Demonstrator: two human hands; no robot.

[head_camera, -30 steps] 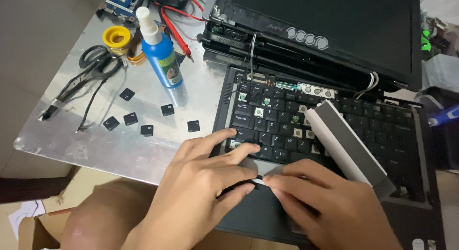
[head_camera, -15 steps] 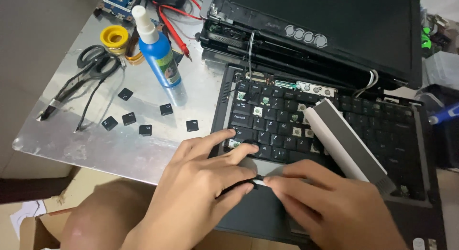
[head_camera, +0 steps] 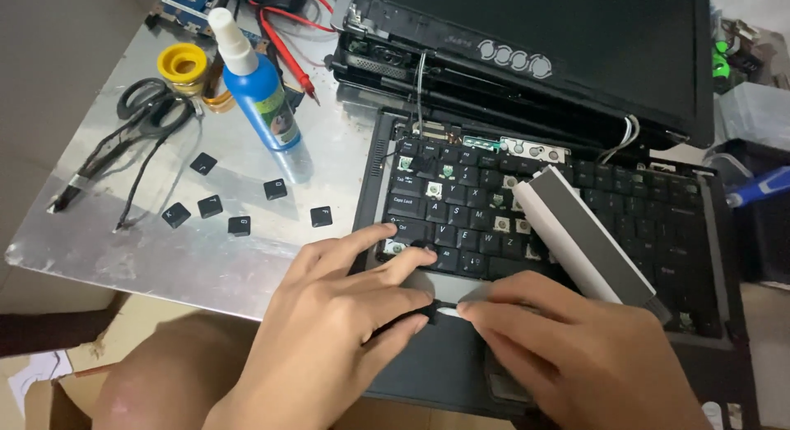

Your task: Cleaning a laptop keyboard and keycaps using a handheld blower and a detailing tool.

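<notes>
Spacebar (head_camera: 448,292), a thin, light, snappable plastic key, lies low centre on the laptop keyboard (head_camera: 576,224); we pinch its ends between left hand (head_camera: 329,348) and right hand (head_camera: 576,356), prying gently.

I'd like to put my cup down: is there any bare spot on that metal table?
Bare metal shows along the shiny metal tabletop's near edge, between the loose black keycaps and the left hand. The far corner is crowded by the blue spray bottle, black scissors and yellow tape roll.
</notes>
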